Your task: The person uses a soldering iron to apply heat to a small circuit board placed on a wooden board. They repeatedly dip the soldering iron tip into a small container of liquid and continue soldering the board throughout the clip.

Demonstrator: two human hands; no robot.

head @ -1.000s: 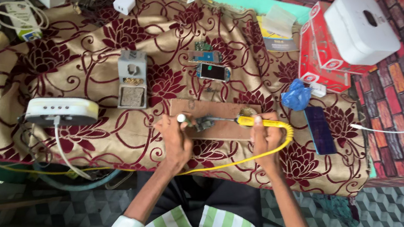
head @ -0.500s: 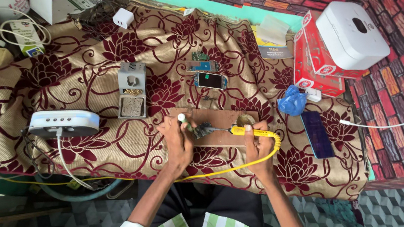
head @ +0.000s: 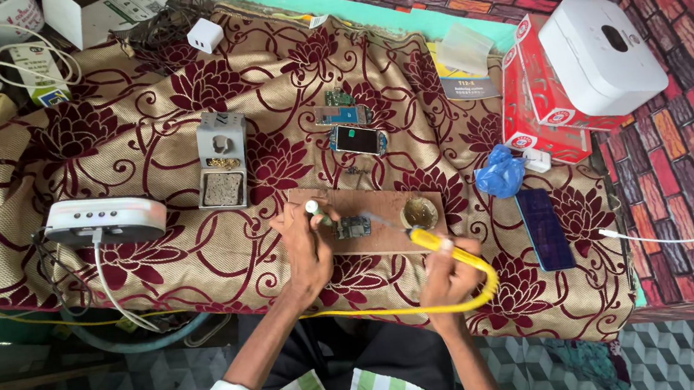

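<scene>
Right hand (head: 450, 272) grips the light, stiff yellow soldering iron (head: 420, 239) by its handle—left hand's (head: 305, 247) fingers pin the small, fragile circuit board (head: 354, 226) at its nine-o'clock edge.

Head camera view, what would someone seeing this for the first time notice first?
Probably the maroon floral cloth covering the whole table, and at its near edge the two hands over a wooden board. The right hand grips a yellow-handled soldering iron aimed at a small circuit board, while the left hand holds a thin tool beside it. At the far right sits a white box on red cartons.
</scene>
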